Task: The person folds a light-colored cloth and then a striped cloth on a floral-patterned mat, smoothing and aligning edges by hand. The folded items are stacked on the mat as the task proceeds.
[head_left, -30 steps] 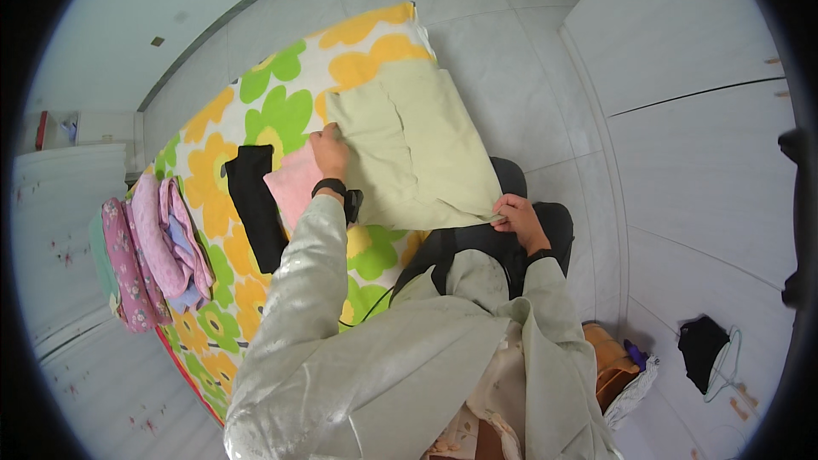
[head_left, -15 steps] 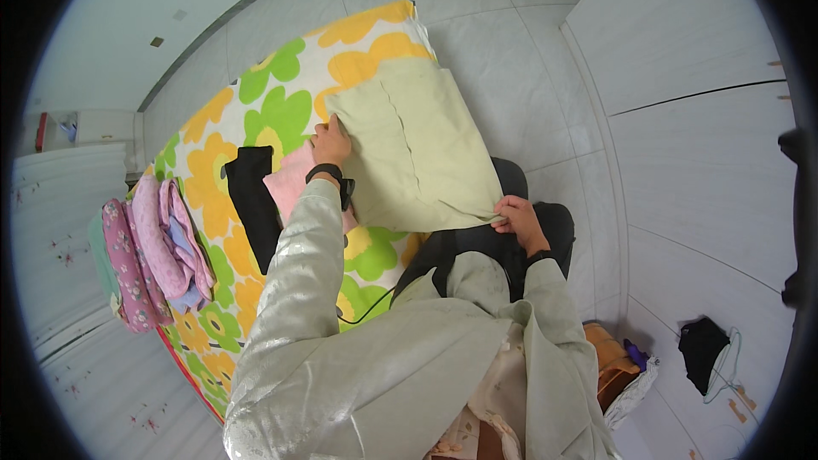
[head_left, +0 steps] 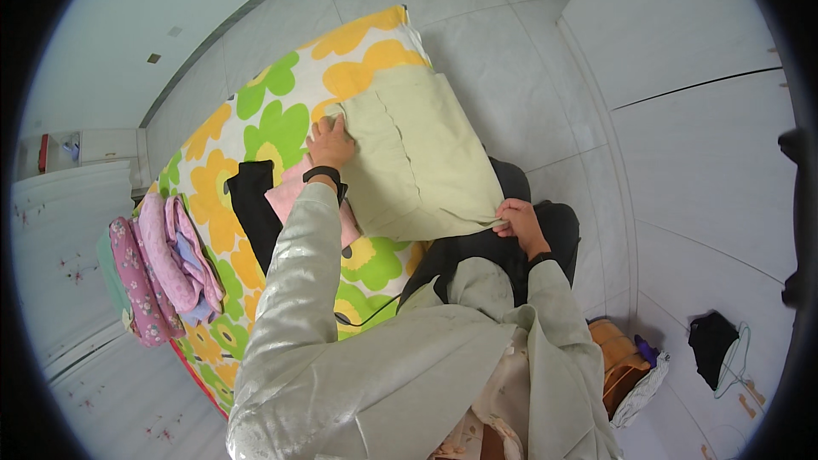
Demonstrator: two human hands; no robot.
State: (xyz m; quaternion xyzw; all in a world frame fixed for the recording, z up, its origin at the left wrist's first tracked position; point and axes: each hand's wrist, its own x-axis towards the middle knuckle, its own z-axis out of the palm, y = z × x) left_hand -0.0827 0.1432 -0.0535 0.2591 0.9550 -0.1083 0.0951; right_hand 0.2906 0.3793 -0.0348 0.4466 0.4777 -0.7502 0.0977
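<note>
A pale green folded garment [head_left: 417, 153] lies over the right part of the bed, its near right corner reaching over my black-clad knees. A wavy edge runs down its upper face. My right hand [head_left: 521, 226] pinches that near corner. At the garment's left edge, my left hand [head_left: 331, 143] rests with its fingers apart, the thumb side touching the cloth. Partly under my left wrist lies a folded pink cloth [head_left: 285, 198]. Just left of it is a folded black garment [head_left: 253, 204].
The bed [head_left: 277, 119] has a sheet with large green and orange flowers. Several folded pink, lilac and green textiles [head_left: 149, 277] sit at its left side. Pale cabinets [head_left: 707, 162] stand at the right, with an orange-brown bag [head_left: 618, 358] and a black garment [head_left: 711, 345] nearby.
My left hand's fingers have spread at the garment's left edge. My right hand keeps its pinch on the corner. The view has shifted slightly.
</note>
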